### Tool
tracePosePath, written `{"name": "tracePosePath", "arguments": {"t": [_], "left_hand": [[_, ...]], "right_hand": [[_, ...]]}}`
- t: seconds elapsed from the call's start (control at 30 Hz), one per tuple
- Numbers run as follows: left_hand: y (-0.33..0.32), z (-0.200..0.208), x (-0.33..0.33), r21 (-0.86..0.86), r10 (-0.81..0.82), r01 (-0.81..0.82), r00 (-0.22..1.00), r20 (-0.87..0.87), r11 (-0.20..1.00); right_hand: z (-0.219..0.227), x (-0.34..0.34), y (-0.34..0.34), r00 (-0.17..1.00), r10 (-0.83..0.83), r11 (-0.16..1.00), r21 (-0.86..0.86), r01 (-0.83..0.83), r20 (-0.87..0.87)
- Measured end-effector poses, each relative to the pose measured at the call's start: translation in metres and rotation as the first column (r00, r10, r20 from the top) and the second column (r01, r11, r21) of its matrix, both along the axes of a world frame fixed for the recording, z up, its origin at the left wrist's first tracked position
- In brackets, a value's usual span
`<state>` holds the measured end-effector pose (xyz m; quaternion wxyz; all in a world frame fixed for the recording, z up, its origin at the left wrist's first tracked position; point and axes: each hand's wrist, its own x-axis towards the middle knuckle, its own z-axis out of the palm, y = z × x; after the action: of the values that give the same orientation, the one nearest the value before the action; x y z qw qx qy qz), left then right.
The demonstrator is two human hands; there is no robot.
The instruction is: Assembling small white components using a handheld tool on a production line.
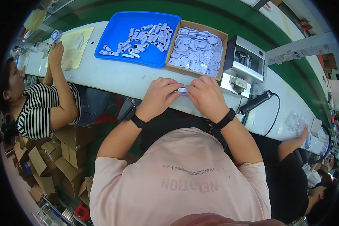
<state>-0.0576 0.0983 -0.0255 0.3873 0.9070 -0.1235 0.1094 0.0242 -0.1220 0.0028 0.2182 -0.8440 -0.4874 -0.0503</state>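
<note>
My left hand point(161, 93) and my right hand point(207, 93) meet at the near edge of the white bench. Between their fingertips is a small white plastic piece point(182, 90), pinched from both sides. Its details are mostly hidden by my fingers. Beyond my hands stands a blue tray point(118, 32), holding many slim white parts with dark ends point(154, 35). Touching the tray's right side, an open cardboard box point(224, 47) is filled with flat, rounded white plastic pieces point(196, 49).
Right of the box stands a silver-and-black machine point(246, 58). A black corded hand tool point(256, 103) lies nearby, its cable looping over the bench point(269, 116). One person in stripes point(45, 107) works at left; another person's hand point(302, 136) rests at right. Flattened cartons point(58, 162) are piled at lower left.
</note>
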Motion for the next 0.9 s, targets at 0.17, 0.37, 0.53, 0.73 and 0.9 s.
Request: {"name": "tracePosePath", "arguments": {"t": [0.17,0.37,0.53,0.73,0.9], "left_hand": [[0.001,-0.006,0.01,0.093,-0.071,0.065,0.995,0.069,0.994],[0.002,-0.004,0.016,0.125,-0.128,0.119,0.99,0.064,0.985],[0.003,-0.005,0.015,0.12,-0.155,0.146,0.986,0.068,0.982],[0.007,-0.009,0.012,0.032,-0.137,0.139,0.989,-0.051,0.99],[0.008,-0.007,0.006,-0.082,-0.154,0.142,0.975,-0.158,0.986]], "right_hand": [[0.0,-0.001,-0.002,1.0,-0.002,1.0,-0.016,0.002,-0.02],[-0.001,0.001,-0.005,0.999,0.003,1.0,-0.001,-0.003,-0.04],[-0.006,0.004,-0.005,1.0,0.006,1.0,-0.004,-0.006,-0.019],[-0.012,-0.005,-0.006,0.989,-0.031,0.999,0.027,0.035,-0.144],[-0.014,-0.021,-0.012,0.994,0.012,0.999,0.047,-0.007,-0.106]]}}
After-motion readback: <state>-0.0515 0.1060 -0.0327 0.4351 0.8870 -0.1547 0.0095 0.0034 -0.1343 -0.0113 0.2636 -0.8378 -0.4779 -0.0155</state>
